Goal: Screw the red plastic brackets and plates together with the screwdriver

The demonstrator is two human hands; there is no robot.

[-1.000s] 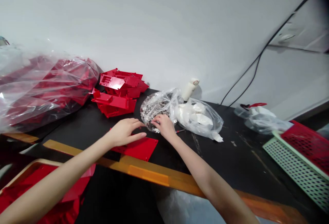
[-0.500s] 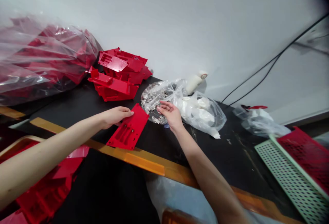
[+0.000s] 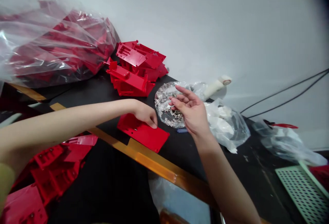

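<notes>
My left hand (image 3: 147, 113) is closed on the upper edge of a flat red plastic panel (image 3: 147, 135), which has slots and small holes. The panel is low over the black tabletop near its taped front edge. To the right, my right hand (image 3: 191, 112) is raised in front of a round heap of small shiny metal pieces (image 3: 164, 97) on clear plastic. Its index finger sticks out, while the thumb and other fingers are curled together. Whatever lies between those fingertips is too small to make out.
Red panels are stacked (image 3: 136, 68) behind my left hand, beside a large clear bag (image 3: 64, 52) of red parts. More red parts (image 3: 56, 169) lie below left. Rightward are a white roll (image 3: 217, 86), a plastic bag (image 3: 227, 124) and a green basket (image 3: 303, 189).
My left hand has turned the red panel and brought it rightward, its fingers now pointing down. My right hand has lifted from the metal pieces, its fingers curling. The view has shifted left.
</notes>
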